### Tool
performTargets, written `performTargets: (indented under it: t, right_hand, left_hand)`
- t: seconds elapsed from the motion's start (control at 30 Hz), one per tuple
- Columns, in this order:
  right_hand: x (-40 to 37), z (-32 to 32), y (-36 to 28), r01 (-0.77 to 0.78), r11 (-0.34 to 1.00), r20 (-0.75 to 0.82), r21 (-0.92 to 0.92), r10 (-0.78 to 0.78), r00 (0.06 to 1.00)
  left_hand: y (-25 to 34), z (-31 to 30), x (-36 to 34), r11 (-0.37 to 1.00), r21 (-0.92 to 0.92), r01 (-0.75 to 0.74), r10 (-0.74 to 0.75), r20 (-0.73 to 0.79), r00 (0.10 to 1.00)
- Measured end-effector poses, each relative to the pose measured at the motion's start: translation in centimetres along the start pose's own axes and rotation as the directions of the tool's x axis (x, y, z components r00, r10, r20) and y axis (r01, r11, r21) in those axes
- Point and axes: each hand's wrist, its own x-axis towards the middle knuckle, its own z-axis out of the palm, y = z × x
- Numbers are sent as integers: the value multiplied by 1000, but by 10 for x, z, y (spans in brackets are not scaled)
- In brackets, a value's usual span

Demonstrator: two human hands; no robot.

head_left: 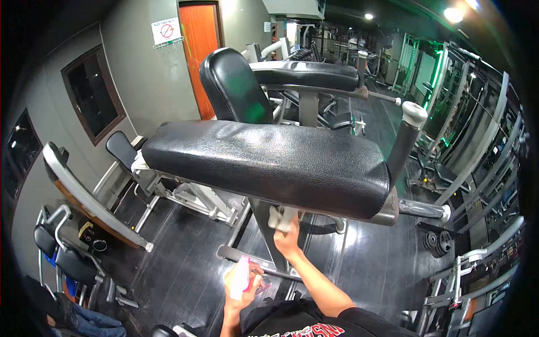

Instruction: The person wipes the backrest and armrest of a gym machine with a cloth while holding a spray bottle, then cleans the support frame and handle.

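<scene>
My left hand (238, 285), low in the view, is wrapped round a pink and white bottle (241, 275). Further up and to the right, my right hand (287, 238) is closed on a pale cloth (282, 218), just below the long black pad (269, 163) of a gym machine. The cloth lies close to the machine's dark upright post (264, 224); whether it touches the metal is hard to tell. A second black pad (309, 74) and a black backrest (236, 84) are behind the near pad.
Gym machines line the right side, with weight plates (438, 242) on the floor. At the left are a curved silver frame (92, 196) and another seat (120, 147). A person's jeans-clad leg (92, 320) shows at bottom left. An orange door (199, 50) is behind.
</scene>
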Motion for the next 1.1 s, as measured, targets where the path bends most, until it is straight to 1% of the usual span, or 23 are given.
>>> performTargets:
  t: [0.03, 0.07, 0.13, 0.2, 0.23, 0.27, 0.3, 0.33, 0.4, 0.47, 0.53, 0.6, 0.63, 0.67, 0.73, 0.77, 0.8, 0.87, 0.93, 0.97, 1.0, 1.07, 1.1]
  right_hand:
    - [-28, 6, 38, -77, 997, 117, 25, 73, 990]
    - [-31, 8, 31, 18, 998, 0, -60, -18, 1000]
    - [-75, 12, 55, 10, 984, -77, -178, -25, 997]
    - [-99, 0, 64, -121, 978, 38, -171, 129, 991]
    - [-104, -3, 64, -260, 959, 4, -111, 262, 965]
    - [-109, -9, 64, -391, 919, -23, -45, 391, 920]
    - [-109, -18, 57, -524, 849, 70, -62, 528, 847]
    - [-110, -16, 70, -429, 885, -3, -178, 436, 900]
    - [-103, -15, 65, -426, 905, -138, 7, 423, 896]
    - [-64, -7, 22, -158, 987, -324, 35, 160, 932]
    - [-47, -13, 15, 117, 986, -43, -122, -123, 991]
    - [-8, -6, -2, 467, 819, 134, -334, -449, 884]
    - [9, 1, -41, 354, 859, 111, -371, -338, 935]
    - [-5, 10, -6, 382, 851, 160, -361, -347, 924]
    - [-4, 11, 1, 487, 758, 149, -434, -473, 868]
    - [-14, 8, 2, 459, 766, 221, -451, -402, 889]
    - [-29, 4, 8, 459, 768, 222, -447, -402, 888]
    - [-66, 0, 28, 333, 843, 326, -422, -202, 923]
    - [-106, 3, 45, 228, 841, 226, -490, -130, 965]
    - [-132, 1, 65, 137, 869, 271, -475, -4, 963]
    - [-135, -1, 58, 137, 868, 271, -477, -3, 963]
    - [-133, -4, 41, 116, 938, 176, -326, -60, 983]
    - [-127, -5, 37, 203, 937, 237, -284, -137, 962]
  left_hand:
    - [0, -3, 2, 1000, -3, -14, 14, 14, 1000]
    - [0, -6, 3, 1000, -3, -16, 16, 21, 1000]
    - [2, -12, 5, 1000, -21, -23, 23, -3, 1000]
    - [-1, -19, 8, 999, -13, -39, 39, 11, 999]
    - [-3, -21, 8, 999, -3, -51, 51, 23, 998]
    - [-5, -22, 8, 999, -9, -53, 53, 30, 998]
    - [-5, -23, 8, 999, -24, -35, 35, 15, 999]
    - [-6, -23, 7, 999, -39, -14, 14, 0, 1000]
    - [-8, -24, 6, 999, -45, -14, 14, 20, 1000]
    - [-8, -26, 8, 999, -45, -23, 24, 29, 999]
    - [-8, -26, 5, 996, -87, 16, -13, 34, 999]
    - [-11, -29, 4, 997, -69, 19, -16, 48, 999]
    - [-12, -31, 3, 999, -49, 19, -16, 62, 998]
    - [-13, -33, 2, 999, -48, 20, -17, 62, 998]
    - [-14, -36, 1, 1000, -2, -25, 25, 66, 997]
    - [-16, -37, 1, 1000, 1, -27, 27, 63, 998]
    - [-17, -39, -2, 1000, 10, -29, 28, 46, 999]
    - [-20, -41, -7, 999, 20, -32, 32, 31, 999]
    - [-23, -43, -10, 999, -29, -33, 34, 41, 999]
    - [-24, -44, -12, 999, -30, -34, 35, 40, 999]
    - [-24, -45, -15, 999, -16, -30, 31, 48, 998]
    - [-26, -44, -16, 999, -7, -36, 36, 55, 998]
    - [-27, -43, -18, 999, -40, -36, 37, 22, 999]
